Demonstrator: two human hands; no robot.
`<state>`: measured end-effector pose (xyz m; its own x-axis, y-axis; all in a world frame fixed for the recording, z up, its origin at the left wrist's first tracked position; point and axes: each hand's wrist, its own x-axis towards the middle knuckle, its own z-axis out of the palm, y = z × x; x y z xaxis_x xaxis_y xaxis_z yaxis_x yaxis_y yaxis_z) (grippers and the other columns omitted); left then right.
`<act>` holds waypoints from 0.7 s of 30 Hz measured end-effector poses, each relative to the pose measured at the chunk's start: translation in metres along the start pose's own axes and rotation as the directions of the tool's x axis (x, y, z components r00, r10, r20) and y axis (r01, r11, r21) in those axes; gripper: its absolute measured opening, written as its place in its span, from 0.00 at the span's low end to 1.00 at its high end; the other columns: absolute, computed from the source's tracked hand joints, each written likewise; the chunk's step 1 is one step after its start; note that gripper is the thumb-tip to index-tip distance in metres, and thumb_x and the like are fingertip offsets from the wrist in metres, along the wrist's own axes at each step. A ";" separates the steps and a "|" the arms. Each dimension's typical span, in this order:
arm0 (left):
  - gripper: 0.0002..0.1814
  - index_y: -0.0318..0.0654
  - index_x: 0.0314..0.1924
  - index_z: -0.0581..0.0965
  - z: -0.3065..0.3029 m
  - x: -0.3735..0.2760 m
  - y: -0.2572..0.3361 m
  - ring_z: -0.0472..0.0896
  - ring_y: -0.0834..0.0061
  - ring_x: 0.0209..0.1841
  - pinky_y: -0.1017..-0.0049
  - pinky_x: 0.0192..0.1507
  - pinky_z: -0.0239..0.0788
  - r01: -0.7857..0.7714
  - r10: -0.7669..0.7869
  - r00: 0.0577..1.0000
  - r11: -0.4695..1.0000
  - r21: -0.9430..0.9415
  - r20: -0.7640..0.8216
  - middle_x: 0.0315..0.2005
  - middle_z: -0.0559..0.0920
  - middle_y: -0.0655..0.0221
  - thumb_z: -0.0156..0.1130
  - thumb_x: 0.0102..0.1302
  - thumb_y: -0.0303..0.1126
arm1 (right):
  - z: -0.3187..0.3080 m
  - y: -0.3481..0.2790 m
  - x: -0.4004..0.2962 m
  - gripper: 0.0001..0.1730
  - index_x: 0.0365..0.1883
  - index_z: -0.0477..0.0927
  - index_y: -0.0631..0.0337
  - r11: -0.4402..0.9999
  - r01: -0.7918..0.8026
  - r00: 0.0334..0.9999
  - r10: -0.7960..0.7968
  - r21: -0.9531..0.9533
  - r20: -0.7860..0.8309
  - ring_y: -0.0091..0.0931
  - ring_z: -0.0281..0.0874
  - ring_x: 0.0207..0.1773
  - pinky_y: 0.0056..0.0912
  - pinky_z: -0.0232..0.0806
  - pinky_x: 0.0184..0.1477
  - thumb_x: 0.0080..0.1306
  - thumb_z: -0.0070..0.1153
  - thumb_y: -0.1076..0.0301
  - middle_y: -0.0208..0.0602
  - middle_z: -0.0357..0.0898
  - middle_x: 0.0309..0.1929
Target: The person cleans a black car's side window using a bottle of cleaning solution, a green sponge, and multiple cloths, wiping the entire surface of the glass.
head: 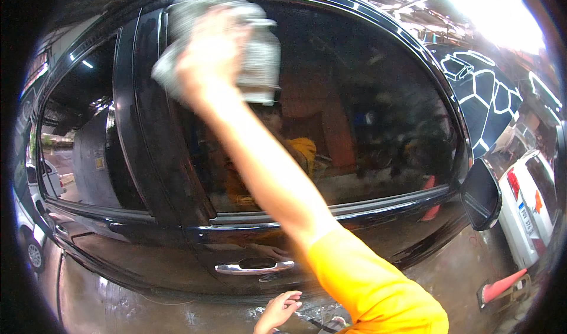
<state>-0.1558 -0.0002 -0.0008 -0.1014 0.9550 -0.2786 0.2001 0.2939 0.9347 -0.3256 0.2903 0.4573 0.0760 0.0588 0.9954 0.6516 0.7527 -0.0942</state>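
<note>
My right hand (212, 55), blurred by motion at the end of a raised arm in a yellow sleeve, presses a grey-white cloth (261, 64) against the upper rear corner of the dark front side window (354, 112) of a black car. Part of the cloth spreads over the window frame. Low in the picture, below the chrome door handle (254, 268), my left hand (279, 309) hangs with its fingers apart and nothing in it.
The car's side mirror (482, 195) juts out at the right. A red traffic cone (502, 286) stands on the wet floor (447, 285) beyond it. A white vehicle (529, 205) is behind at the right. The rear side window (88, 143) lies to the left.
</note>
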 end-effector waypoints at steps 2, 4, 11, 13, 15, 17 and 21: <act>0.22 0.41 0.64 0.76 0.009 0.018 0.023 0.85 0.71 0.51 0.69 0.55 0.77 0.062 -0.071 0.994 0.992 0.110 0.081 0.52 0.85 0.63 0.65 0.72 0.36 | 0.005 -0.022 -0.008 0.35 0.70 0.69 0.68 0.942 0.162 0.983 -0.178 0.295 0.031 0.45 0.56 0.80 0.66 0.43 0.78 0.68 0.51 0.56 0.54 0.63 0.76; 0.23 0.43 0.64 0.76 0.012 0.022 0.042 0.85 0.70 0.52 0.68 0.56 0.76 -0.072 0.053 0.990 0.986 0.151 0.130 0.53 0.84 0.63 0.64 0.72 0.38 | -0.002 -0.008 -0.008 0.35 0.70 0.71 0.63 0.846 0.286 0.937 -0.345 0.450 0.053 0.43 0.56 0.80 0.65 0.42 0.78 0.67 0.54 0.56 0.50 0.63 0.76; 0.24 0.43 0.65 0.75 0.058 0.016 0.010 0.83 0.69 0.56 0.68 0.59 0.75 -0.145 0.118 0.945 0.987 0.067 0.305 0.56 0.83 0.60 0.64 0.73 0.41 | -0.140 0.323 -0.042 0.32 0.70 0.72 0.60 0.985 0.154 0.979 -0.162 0.071 0.123 0.40 0.62 0.77 0.44 0.50 0.78 0.65 0.54 0.68 0.46 0.69 0.73; 0.24 0.41 0.65 0.76 0.063 -0.001 -0.006 0.82 0.69 0.57 0.68 0.59 0.74 -0.097 0.088 0.934 0.995 0.010 0.347 0.56 0.83 0.60 0.64 0.73 0.42 | -0.177 0.388 -0.081 0.35 0.74 0.67 0.61 0.993 -0.069 0.992 0.079 -0.096 0.103 0.40 0.60 0.78 0.46 0.48 0.79 0.67 0.49 0.68 0.48 0.66 0.75; 0.24 0.41 0.65 0.76 0.058 -0.002 -0.028 0.82 0.69 0.58 0.68 0.59 0.74 -0.111 0.102 0.945 0.994 0.009 0.312 0.56 0.83 0.60 0.64 0.73 0.41 | -0.163 0.420 -0.095 0.37 0.77 0.60 0.62 0.905 -0.266 0.959 0.284 -0.330 0.004 0.45 0.55 0.80 0.55 0.53 0.75 0.72 0.49 0.60 0.51 0.60 0.78; 0.24 0.42 0.65 0.76 0.053 -0.003 -0.038 0.82 0.69 0.57 0.68 0.59 0.75 -0.100 0.095 0.967 0.995 0.007 0.234 0.55 0.83 0.61 0.65 0.72 0.41 | -0.116 0.384 -0.078 0.40 0.78 0.54 0.67 0.519 -0.124 0.928 0.362 -0.846 0.086 0.43 0.64 0.76 0.49 0.61 0.72 0.74 0.51 0.59 0.52 0.63 0.76; 0.23 0.45 0.64 0.76 0.030 -0.016 -0.009 0.83 0.70 0.54 0.69 0.57 0.76 0.032 -0.040 0.992 0.997 0.071 0.119 0.55 0.83 0.61 0.65 0.71 0.36 | -0.045 0.135 -0.018 0.35 0.73 0.68 0.56 1.000 0.002 0.998 -0.001 -0.023 0.070 0.46 0.51 0.81 0.71 0.37 0.76 0.72 0.48 0.47 0.42 0.61 0.78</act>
<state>-0.1263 -0.0170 -0.0115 0.0074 0.9404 -0.3400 0.2653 0.3260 0.9074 -0.2048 0.3610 0.4260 0.0228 0.1041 0.9943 0.6690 0.7375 -0.0925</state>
